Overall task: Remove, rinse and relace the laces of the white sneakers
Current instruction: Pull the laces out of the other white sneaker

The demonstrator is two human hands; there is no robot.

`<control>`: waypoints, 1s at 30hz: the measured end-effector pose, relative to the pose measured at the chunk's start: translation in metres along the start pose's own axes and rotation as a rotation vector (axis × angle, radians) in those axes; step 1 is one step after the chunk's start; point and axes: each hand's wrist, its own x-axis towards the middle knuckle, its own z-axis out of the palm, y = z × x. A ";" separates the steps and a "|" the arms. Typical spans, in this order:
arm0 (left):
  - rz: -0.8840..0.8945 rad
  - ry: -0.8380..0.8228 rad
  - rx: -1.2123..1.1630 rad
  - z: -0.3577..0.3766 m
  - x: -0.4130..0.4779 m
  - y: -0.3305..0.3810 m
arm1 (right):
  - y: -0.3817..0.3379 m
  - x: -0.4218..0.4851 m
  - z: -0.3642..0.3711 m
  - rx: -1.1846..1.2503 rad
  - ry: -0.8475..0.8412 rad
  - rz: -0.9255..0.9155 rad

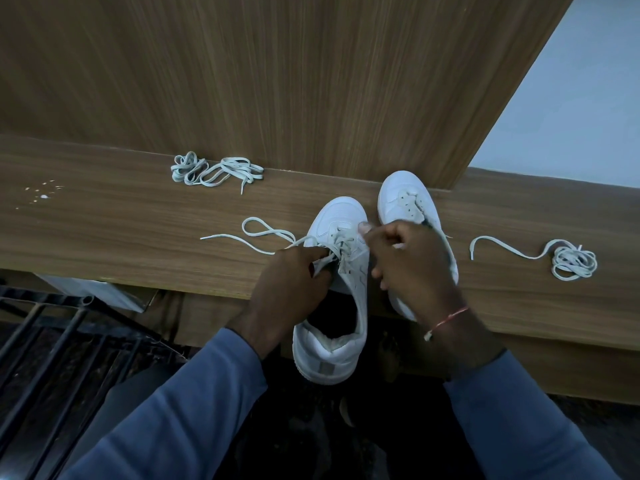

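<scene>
Sneakers (341,216) on wooden ledge (104,230), wood panel (277,81) behind, pale wall (571,98)

Dim room, wood-grain furniture.
Wood ledge (104,230) w/ upright wood panel (277,81) behind; pale wall (571,116) at right; black metal bars (45,327) lower left.

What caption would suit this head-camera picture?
A person's left hand and right hand work the lace of the nearer sneaker; loose laces lie on the ledge.
</scene>
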 end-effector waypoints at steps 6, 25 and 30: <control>-0.011 -0.018 -0.011 0.001 0.000 0.000 | 0.007 -0.003 0.012 -0.232 -0.151 -0.181; 0.087 0.004 0.007 -0.002 0.002 0.005 | 0.015 -0.011 0.017 -0.155 -0.017 -0.105; 0.027 0.003 0.083 -0.004 -0.002 0.005 | -0.002 -0.005 0.015 0.067 0.184 -0.149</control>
